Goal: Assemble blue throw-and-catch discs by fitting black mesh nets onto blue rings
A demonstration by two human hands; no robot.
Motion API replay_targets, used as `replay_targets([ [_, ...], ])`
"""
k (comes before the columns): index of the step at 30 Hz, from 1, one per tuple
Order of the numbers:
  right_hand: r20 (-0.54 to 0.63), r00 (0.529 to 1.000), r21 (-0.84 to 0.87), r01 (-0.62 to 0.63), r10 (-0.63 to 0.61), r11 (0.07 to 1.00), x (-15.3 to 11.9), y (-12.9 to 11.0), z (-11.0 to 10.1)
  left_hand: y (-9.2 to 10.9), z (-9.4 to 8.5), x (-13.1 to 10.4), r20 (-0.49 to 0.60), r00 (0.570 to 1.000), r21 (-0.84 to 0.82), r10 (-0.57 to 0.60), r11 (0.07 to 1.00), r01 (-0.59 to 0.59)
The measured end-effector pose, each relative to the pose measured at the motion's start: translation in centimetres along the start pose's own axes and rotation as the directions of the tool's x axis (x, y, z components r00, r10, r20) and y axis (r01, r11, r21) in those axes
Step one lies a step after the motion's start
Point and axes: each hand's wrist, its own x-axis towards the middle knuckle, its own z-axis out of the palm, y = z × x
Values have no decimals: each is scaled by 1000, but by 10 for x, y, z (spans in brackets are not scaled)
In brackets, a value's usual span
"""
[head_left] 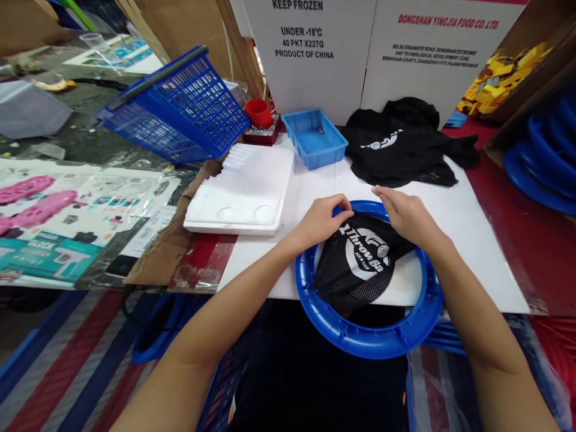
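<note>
A blue plastic ring (366,342) overhangs the near edge of the white work surface, close to my body. Inside it lies a black mesh net (326,277) with white "Throw Ba" lettering, partly folded. My left hand (324,219) pinches the net's edge at the ring's upper left rim. At the upper right rim, my right hand (407,217) has its fingers drawn together over the ring, and the net runs in under its palm. Its fingertips are partly hidden. Beyond the ring rests a pile of black mesh nets (405,153) with white print.
A white foam block (247,186) lies left of the ring. Behind are a light blue tray (315,141), a red cup (258,113) and a tilted blue basket (180,108). Blue rings (540,168) are stacked at right, near a box of yellow parts (492,90).
</note>
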Motion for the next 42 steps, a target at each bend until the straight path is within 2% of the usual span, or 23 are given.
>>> replay_targets([
  [2, 101, 990, 88, 87, -96, 992, 3, -2, 1, -3, 2, 1, -31, 999, -48, -15, 999, 13],
  [4, 179, 972, 154, 123, -150, 980, 10, -4, 0, -6, 4, 2, -61, 998, -105, -23, 994, 17],
  [9, 307, 944, 174, 69, -121, 982, 37, -8, 7, -15, 7, 7, -54, 998, -173, -35, 985, 25],
  [14, 245, 970, 206, -62, 10, 977, 37, -6, 25, -15, 6, 9, -52, 997, -193, -64, 980, 52],
  [19, 254, 961, 369, -199, 107, 908, 31, 0, 22, -13, 6, 10, -50, 997, -171, -65, 984, 56],
  [26, 261, 960, 391, -204, 104, 898, 34, -2, 24, -15, 7, 11, -71, 994, -183, -88, 980, 74],
  [33, 212, 969, 353, -199, 129, 914, 34, -1, 34, -15, 9, 13, -72, 994, -108, -81, 991, 73],
  [42, 281, 945, 412, -277, 169, 868, 39, 1, 31, -14, 8, 13, -59, 996, -73, -67, 995, 63],
])
